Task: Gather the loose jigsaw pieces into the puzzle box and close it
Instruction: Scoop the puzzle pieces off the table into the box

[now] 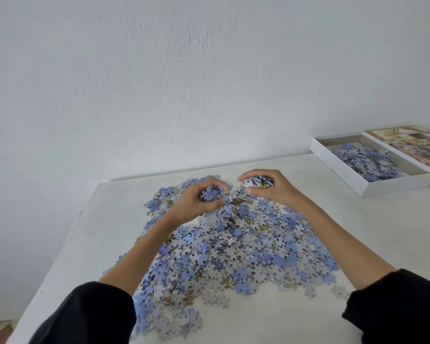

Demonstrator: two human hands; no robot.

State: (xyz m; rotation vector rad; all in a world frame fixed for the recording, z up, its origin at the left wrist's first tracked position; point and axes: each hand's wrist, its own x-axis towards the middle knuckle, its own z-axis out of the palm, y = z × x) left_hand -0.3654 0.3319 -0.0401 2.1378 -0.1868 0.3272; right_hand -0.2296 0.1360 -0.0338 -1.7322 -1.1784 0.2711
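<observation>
Scooping jigsaw pieces (233,249) two-handed

I see the left hand (196,202) curled round a clump of them and the right hand (271,188) cupped round another handful, both at the pile's far edge on the white table (104,232). The puzzle box (392,186) sits open, well apart at the far right, partly filled, its lid (412,145) just beside it.

Blue, grey-patterned jigsaw pieces (233,252); white box (343,170)

soft even daylight, slight blur
</observation>
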